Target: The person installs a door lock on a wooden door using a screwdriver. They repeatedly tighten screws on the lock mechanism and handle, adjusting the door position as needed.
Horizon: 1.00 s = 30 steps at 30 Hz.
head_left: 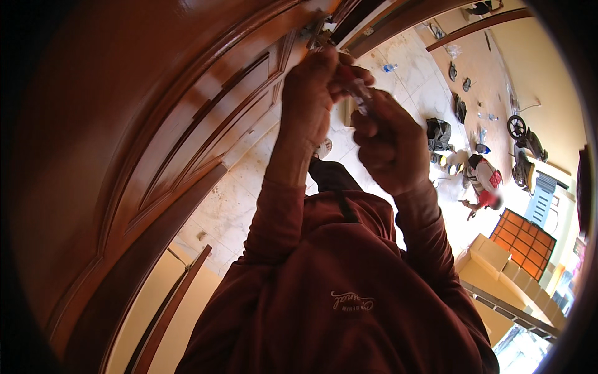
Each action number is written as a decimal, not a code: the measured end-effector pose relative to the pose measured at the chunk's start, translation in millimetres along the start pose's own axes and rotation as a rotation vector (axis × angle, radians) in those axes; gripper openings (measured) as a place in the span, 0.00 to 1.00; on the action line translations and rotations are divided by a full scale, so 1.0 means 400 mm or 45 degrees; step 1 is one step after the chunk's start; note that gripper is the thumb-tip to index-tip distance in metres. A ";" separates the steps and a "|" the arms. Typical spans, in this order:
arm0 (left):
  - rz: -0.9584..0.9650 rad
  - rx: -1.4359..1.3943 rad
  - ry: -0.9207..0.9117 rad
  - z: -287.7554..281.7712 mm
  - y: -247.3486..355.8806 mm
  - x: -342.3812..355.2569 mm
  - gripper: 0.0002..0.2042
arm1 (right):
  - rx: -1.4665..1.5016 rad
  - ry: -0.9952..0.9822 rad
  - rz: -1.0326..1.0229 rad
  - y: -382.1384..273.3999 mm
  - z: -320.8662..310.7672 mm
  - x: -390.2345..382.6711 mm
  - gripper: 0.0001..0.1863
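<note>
My right hand (392, 137) is closed round the clear and red handle of what looks like a screwdriver (359, 93), slightly smeared by motion. The tool points up and left, and its front end disappears behind my left hand (311, 93). That hand is closed, its fingertips pinched against metal lock hardware (319, 34) at the edge of the brown panelled door (205, 106). What exactly the left fingers grip is hidden. Both forearms are raised in dark red sleeves.
The door fills the left side. Across the pale tiled floor lie a plastic bottle (390, 67), sandals (453, 70) and a black bag (439, 134). Farther right, another person (486, 181) is low by the floor, near a motorbike (526, 140) and an orange grid panel (523, 243).
</note>
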State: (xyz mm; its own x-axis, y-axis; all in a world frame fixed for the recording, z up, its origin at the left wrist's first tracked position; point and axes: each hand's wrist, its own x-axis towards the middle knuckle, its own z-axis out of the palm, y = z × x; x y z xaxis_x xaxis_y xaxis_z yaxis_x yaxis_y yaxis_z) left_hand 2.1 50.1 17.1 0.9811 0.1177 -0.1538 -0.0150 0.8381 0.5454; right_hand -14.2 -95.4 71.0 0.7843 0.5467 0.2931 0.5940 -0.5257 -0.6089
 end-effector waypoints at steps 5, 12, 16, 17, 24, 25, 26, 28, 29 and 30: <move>0.088 0.046 0.005 0.007 -0.026 0.001 0.14 | 0.474 -0.128 0.430 -0.013 -0.047 0.008 0.19; 0.070 0.151 0.094 0.008 -0.008 -0.008 0.14 | 0.170 -0.001 0.514 -0.041 0.005 -0.012 0.18; 0.027 0.166 0.154 0.002 0.003 0.004 0.12 | 1.891 -0.023 1.209 0.003 -0.008 -0.013 0.16; 0.049 0.150 0.155 0.008 -0.006 0.004 0.11 | 2.075 -0.044 1.272 0.012 -0.017 -0.012 0.16; 0.073 0.154 0.232 0.025 -0.006 0.001 0.09 | -0.150 -0.033 0.212 -0.046 -0.021 0.005 0.23; 0.058 0.160 0.219 0.021 -0.004 -0.001 0.09 | -0.292 -0.012 0.178 -0.054 -0.013 0.003 0.24; 0.046 0.162 0.206 0.013 0.000 0.001 0.09 | -0.432 0.006 0.146 -0.063 -0.008 0.005 0.24; 0.019 0.147 0.166 0.004 0.007 0.009 0.09 | -0.524 -0.004 0.191 -0.082 -0.004 0.015 0.24; 0.008 0.131 0.139 -0.003 0.010 0.012 0.09 | -0.504 -0.019 0.209 -0.089 -0.005 0.019 0.22; -0.004 0.115 0.112 -0.007 0.012 0.014 0.09 | -0.485 -0.034 0.227 -0.096 -0.009 0.024 0.20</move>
State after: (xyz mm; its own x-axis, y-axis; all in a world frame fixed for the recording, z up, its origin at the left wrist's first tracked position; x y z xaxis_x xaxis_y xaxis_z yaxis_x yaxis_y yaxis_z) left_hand 7.0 56.3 16.6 0.9602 0.1648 -0.2256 0.0097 0.7875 0.6163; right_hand -28.8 -72.1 99.8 0.8790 0.4392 0.1856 0.4768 -0.8143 -0.3310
